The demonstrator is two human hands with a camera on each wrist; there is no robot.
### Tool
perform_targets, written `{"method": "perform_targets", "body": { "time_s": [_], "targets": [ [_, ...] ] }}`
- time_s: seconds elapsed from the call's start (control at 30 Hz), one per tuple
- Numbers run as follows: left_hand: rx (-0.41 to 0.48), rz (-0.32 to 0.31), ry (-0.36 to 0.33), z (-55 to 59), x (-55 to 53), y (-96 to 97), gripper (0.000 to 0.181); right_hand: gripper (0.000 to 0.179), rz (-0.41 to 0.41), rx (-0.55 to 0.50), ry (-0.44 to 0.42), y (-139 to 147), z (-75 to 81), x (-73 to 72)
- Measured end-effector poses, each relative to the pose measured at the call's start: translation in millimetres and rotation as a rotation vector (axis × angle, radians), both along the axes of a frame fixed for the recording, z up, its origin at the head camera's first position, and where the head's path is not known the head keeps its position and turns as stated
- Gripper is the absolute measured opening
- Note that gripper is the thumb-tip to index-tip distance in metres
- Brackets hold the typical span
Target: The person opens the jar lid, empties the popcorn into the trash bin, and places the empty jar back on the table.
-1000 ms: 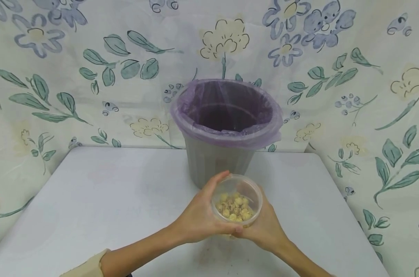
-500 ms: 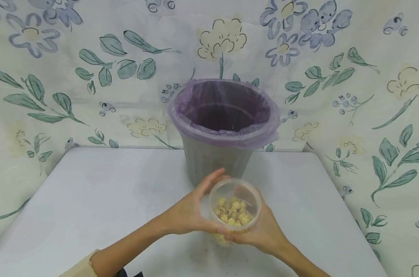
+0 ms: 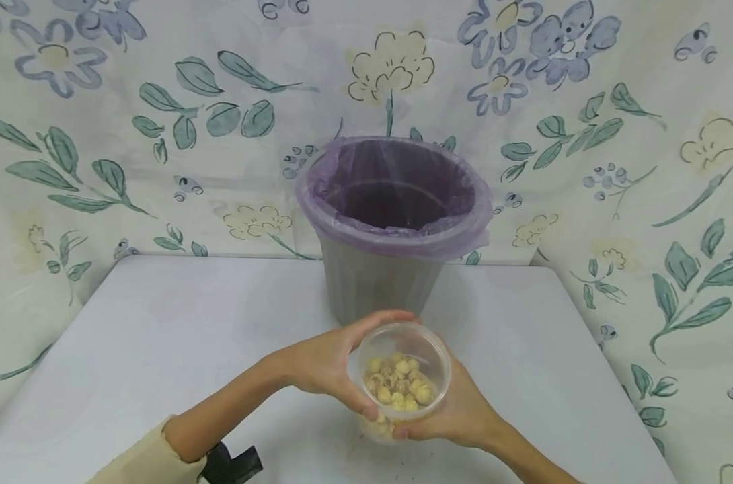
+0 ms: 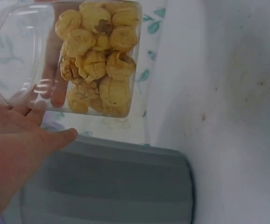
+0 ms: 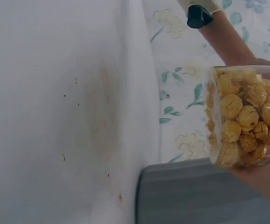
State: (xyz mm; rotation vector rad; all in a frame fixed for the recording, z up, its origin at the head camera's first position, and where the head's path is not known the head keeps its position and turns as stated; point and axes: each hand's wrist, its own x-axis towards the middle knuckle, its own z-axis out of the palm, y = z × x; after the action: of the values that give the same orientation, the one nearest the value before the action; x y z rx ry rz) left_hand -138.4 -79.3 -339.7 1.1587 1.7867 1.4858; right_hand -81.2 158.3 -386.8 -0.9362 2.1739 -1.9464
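A clear plastic jar of round yellow popcorn is held above the table, its open mouth facing up toward the head view. My left hand spans the rim, thumb on the near side and fingers round the far side. From the right, my right hand grips the jar's side, its thumb at the front. Through the clear wall, the left wrist view shows popcorn filling the bottom part, with my left hand near the rim. Part of my right hand shows below the jar in the right wrist view.
A grey bin with a purple bag liner stands just behind the jar, its mouth open. The white table has small crumbs and faint stains near the front. Floral cloth hangs behind and at the sides.
The jar and both hands have come slightly down and nearer to me. My left hand's fingers opened a little away from the rim, then closed round it again.
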Motion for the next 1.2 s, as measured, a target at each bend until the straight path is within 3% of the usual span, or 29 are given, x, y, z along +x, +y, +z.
{"method": "perform_targets", "body": {
  "time_s": [0.1, 0.27, 0.5, 0.67, 0.93, 1.07, 1.2],
  "targets": [
    [-0.008, 0.002, -0.012, -1.7, 0.4, -0.7, 0.108, 0.111, 0.006, 0.013, 0.000, 0.6, -0.5, 0.1],
    [-0.018, 0.038, 0.029, -6.8, 0.8, 0.8, 0.104, 0.110, -0.001, 0.020, 0.017, 2.2, -3.2, -1.4],
    [-0.024, 0.116, 0.065, -11.5, 5.4, 6.8, 0.105, 0.109, -0.031, 0.027, 0.021, 4.7, -6.5, -4.1],
    [-0.019, 0.227, 0.092, -13.5, 11.1, 12.9, 0.107, 0.110, -0.103, 0.037, 0.004, 4.5, -6.8, -5.4],
    [0.026, 0.440, 0.099, -14.8, 25.4, 26.5, 0.113, 0.105, -0.243, 0.086, 0.063, 2.7, -7.7, -7.0],
    [0.027, 0.543, 0.106, -14.1, 34.4, 33.8, 0.115, 0.102, -0.264, 0.078, 0.077, 3.1, -9.8, -8.1],
    [0.031, 0.587, 0.082, -14.4, 40.1, 37.3, 0.116, 0.100, -0.256, 0.078, 0.081, 4.0, -11.4, -8.6]
  ]
}}
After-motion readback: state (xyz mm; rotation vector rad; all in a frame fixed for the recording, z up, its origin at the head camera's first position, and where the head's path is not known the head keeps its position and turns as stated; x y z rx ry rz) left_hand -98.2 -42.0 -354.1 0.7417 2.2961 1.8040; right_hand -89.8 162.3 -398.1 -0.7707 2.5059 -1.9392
